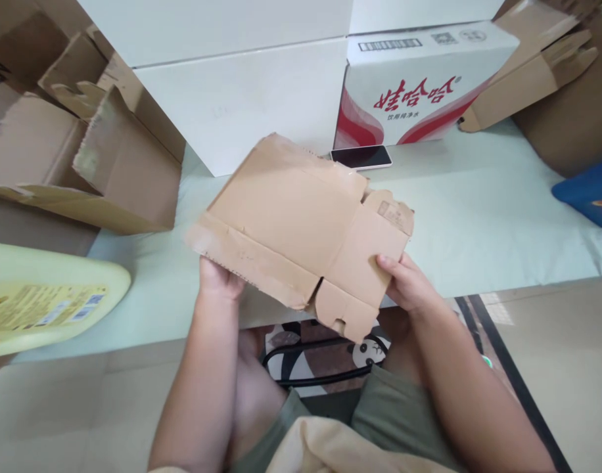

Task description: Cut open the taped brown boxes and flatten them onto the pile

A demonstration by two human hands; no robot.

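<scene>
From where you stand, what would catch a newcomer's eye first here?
Probably the flattened brown cardboard in the middle, held up in the person's left hand and right hand above the pale green cloth. Next comes the white carton with red lettering at the back, with a dark-screened phone just in front of it. The big yellow bottle juts in from the left edge.

A: what can't you make out on the head cam?
B: my left hand's point(221, 279) fingers are mostly under the cardboard point(291, 210), right hand's point(412, 282) too, bar the thumb. its left corner's a blur to me, and I can't read the flap's tiny print point(395, 213).
A: edges?
B: yellow bottle point(49, 295) cut off left, blue container point(591, 194) right, white boxes point(242, 98) up top lol
</scene>
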